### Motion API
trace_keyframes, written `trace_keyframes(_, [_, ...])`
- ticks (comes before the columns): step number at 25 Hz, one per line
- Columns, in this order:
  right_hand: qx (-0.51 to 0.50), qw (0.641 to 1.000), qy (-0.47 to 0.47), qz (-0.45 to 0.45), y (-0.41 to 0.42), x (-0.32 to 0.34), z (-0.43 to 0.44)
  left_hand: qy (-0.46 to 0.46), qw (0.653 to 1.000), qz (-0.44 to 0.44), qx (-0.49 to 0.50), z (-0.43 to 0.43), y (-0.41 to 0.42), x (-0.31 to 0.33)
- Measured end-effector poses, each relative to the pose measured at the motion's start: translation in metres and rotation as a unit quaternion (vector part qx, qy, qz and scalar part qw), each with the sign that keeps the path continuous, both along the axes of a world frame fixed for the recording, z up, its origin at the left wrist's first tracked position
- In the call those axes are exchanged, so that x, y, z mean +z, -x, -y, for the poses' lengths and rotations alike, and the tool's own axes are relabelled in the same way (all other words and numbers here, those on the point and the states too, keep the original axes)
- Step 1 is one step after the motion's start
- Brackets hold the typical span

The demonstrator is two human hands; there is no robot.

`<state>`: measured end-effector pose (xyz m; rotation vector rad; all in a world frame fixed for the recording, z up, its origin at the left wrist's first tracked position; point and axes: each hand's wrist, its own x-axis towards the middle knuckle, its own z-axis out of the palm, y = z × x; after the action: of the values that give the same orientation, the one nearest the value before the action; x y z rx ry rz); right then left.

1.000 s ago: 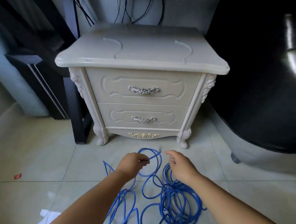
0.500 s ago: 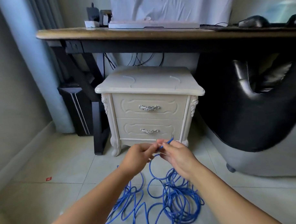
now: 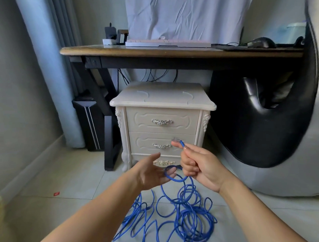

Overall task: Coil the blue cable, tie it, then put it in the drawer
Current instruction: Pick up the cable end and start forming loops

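Parted now: left grip (image 3: 151, 172) spreads open against a loop, right grip (image 3: 197, 164) pinches the blue cable (image 3: 187, 217) near its plug (image 3: 175, 139). Floor (image 3: 70, 180) tangle could knot when pulled.

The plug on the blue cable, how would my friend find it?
Find the white nightstand under the desk. In front of its lower drawer, the right hand pinches one end of the blue cable. The plug is the small clear tip sticking up past the fingers, unlike the blue loops on the floor.
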<state>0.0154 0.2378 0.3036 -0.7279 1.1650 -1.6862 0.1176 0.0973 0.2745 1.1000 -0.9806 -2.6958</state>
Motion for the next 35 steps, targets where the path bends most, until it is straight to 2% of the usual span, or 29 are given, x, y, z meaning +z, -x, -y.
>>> trace_keyframes(2, [0.003,0.999,-0.018,-0.039,-0.002,0.002,0.004,0.017,1.000,-0.001,0.002,0.008,-0.003,0.000])
trace_keyframes(4, [-0.024,0.986,-0.091,-0.138,-0.002,-0.002,0.008,0.080,0.997,-0.001,-0.007,0.014,-0.006,0.000])
trace_keyframes(7, [-0.084,0.913,-0.202,-0.345,-0.002,-0.008,0.020,0.143,0.988,-0.038,-0.036,0.016,-0.010,0.007])
trace_keyframes(9, [-0.116,0.870,-0.227,-0.422,0.001,-0.006,0.027,0.165,0.983,-0.062,-0.048,0.018,-0.009,0.010])
trace_keyframes(11, [-0.108,0.857,-0.239,-0.443,0.009,-0.011,0.030,0.191,0.977,-0.077,-0.056,0.020,-0.007,0.009])
trace_keyframes(15, [-0.115,0.869,-0.220,-0.429,0.014,-0.025,0.040,0.278,0.956,-0.069,-0.059,0.026,0.003,0.002])
trace_keyframes(20, [-0.116,0.809,-0.202,-0.541,0.024,-0.027,0.058,0.422,0.897,-0.056,-0.120,0.038,0.016,0.001])
trace_keyframes(22, [-0.129,0.830,-0.200,-0.505,0.026,-0.030,0.063,0.489,0.863,-0.037,-0.123,0.041,0.021,-0.002])
trace_keyframes(24, [-0.150,0.892,-0.166,-0.393,0.027,-0.026,0.067,0.515,0.852,-0.031,-0.082,0.044,0.025,-0.006])
trace_keyframes(25, [-0.153,0.909,-0.154,-0.356,0.030,-0.021,0.067,0.499,0.864,-0.036,-0.047,0.046,0.027,-0.007])
trace_keyframes(27, [-0.136,0.900,-0.201,-0.363,0.042,-0.020,0.062,0.439,0.896,-0.059,0.018,0.052,0.030,-0.005])
trace_keyframes(29, [-0.061,0.894,-0.276,-0.347,0.045,-0.022,0.052,0.372,0.922,-0.093,0.058,0.056,0.029,-0.001])
trace_keyframes(30, [-0.032,0.907,-0.283,-0.310,0.044,-0.026,0.051,0.342,0.931,-0.107,0.072,0.057,0.029,0.001])
trace_keyframes(31, [-0.022,0.929,-0.261,-0.261,0.042,-0.028,0.052,0.317,0.938,-0.114,0.081,0.057,0.028,0.001])
trace_keyframes(33, [-0.061,0.979,-0.163,-0.108,0.037,-0.027,0.059,0.284,0.949,-0.112,0.081,0.054,0.028,-0.002])
trace_keyframes(34, [-0.084,0.989,-0.114,-0.035,0.036,-0.025,0.062,0.269,0.954,-0.108,0.070,0.052,0.027,-0.003])
trace_keyframes(35, [-0.105,0.991,-0.088,-0.001,0.035,-0.021,0.064,0.253,0.960,-0.109,0.050,0.050,0.026,-0.004])
